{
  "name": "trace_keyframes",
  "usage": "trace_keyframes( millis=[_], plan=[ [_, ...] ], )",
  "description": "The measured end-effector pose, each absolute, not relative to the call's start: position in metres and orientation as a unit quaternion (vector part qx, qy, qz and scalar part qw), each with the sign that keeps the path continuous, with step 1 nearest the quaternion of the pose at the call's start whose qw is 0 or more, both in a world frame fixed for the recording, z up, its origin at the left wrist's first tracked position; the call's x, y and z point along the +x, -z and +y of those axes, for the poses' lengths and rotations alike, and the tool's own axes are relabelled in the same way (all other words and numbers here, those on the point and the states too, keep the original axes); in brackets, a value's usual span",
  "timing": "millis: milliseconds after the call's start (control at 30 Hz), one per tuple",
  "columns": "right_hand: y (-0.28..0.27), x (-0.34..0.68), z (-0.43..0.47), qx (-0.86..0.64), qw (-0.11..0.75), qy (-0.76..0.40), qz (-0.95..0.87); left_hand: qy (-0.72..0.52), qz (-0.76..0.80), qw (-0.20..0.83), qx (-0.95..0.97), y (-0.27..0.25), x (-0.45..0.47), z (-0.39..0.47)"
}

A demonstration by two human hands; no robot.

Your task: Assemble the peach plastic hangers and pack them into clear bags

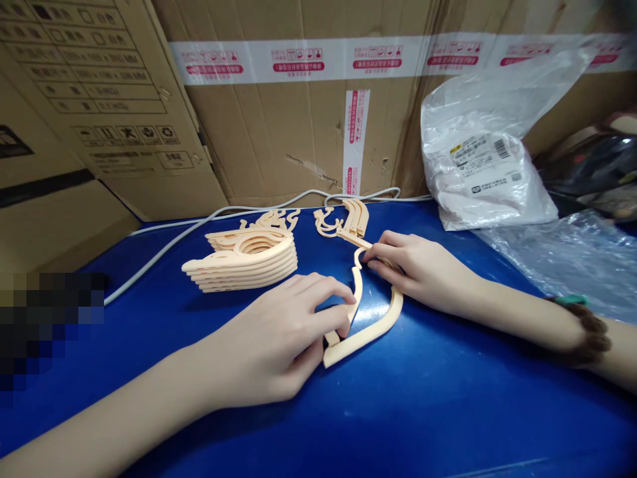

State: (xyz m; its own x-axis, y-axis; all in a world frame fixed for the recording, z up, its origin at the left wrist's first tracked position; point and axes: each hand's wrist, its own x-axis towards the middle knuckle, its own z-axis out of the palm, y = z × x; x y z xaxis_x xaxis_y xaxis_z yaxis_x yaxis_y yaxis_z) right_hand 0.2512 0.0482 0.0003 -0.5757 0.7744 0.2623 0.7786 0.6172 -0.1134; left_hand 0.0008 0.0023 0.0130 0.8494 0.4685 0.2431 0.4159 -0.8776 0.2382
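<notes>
Cream plastic clothes hanger parts lie on the blue tabletop. Beneath my hands is a hanger with a long curved bar and a thinner curved piece. My left hand pinches its near left end, thumb and fingers curled around the thinner piece. At the far end, my right hand has its fingers closed on another part of the same hanger; the exact grip is partly hidden. Left of them stands a neat stack of hangers. Behind it lie loose hooks, and more curved hanger arms rest near the back edge.
Cardboard boxes with printed tape wall off the back and left. A white cable runs along the table's rear. At the right sit a white plastic bag with a label and a clear plastic sheet.
</notes>
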Motion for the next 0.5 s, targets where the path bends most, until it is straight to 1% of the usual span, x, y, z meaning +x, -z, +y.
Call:
trace_keyframes(
  millis=[267,500],
  plan=[
    [0.0004,0.2532,0.049,-0.429,0.149,0.017,-0.891,-0.162,0.244,0.056,0.955,-0.0059,-0.001,0.0065],
    [0.0003,0.2521,0.0488,-0.434,0.147,0.012,-0.889,-0.197,0.268,0.069,0.94,-0.0074,0.0018,0.0013]
  ],
)
